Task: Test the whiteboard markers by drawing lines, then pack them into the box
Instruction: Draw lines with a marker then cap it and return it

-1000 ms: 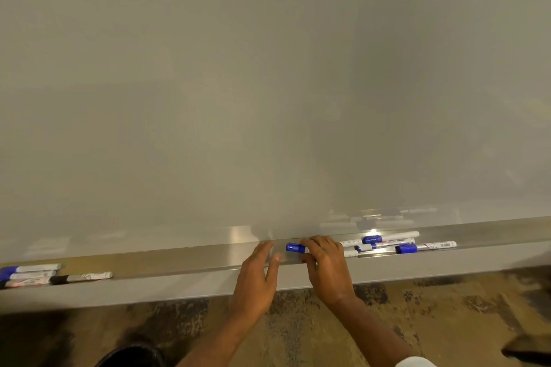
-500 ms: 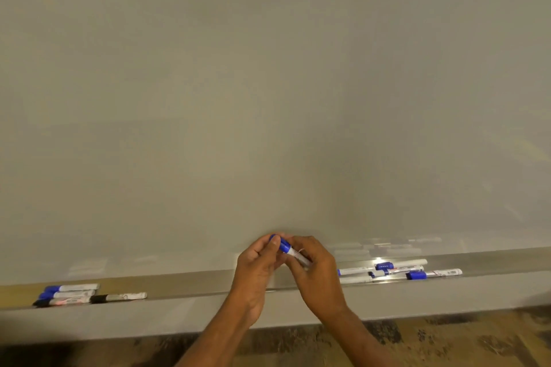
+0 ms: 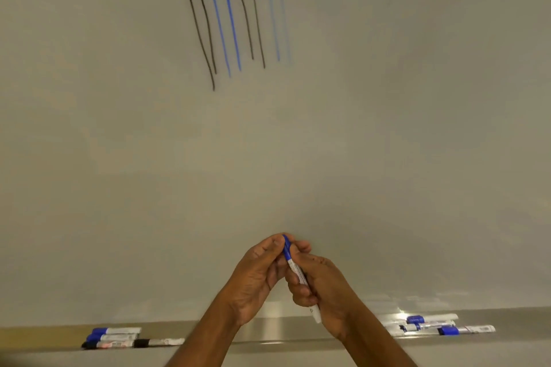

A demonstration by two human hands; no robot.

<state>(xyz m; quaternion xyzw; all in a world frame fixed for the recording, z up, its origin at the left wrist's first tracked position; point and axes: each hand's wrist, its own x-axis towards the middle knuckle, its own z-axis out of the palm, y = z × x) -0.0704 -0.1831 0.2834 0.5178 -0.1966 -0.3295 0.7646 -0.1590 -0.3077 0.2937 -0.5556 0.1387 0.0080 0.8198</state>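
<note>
Marker (image 3: 293,266) lifted off tray (image 3: 277,328), whiteboard (image 3: 387,128) lined black and blue

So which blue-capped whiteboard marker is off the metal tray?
The blue-capped white marker held by left hand and right hand; others lie on the metal tray.

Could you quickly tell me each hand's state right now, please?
Left hand: pinches the blue cap of the white plastic marker.
Right hand: grips that marker's barrel.

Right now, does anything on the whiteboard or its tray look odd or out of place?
The two rightmost blue lines on the whiteboard look paler than the blue pair to their left, perhaps from a drying marker. Markers on the tray lie flat in two groups; nothing looks spilled.
</note>
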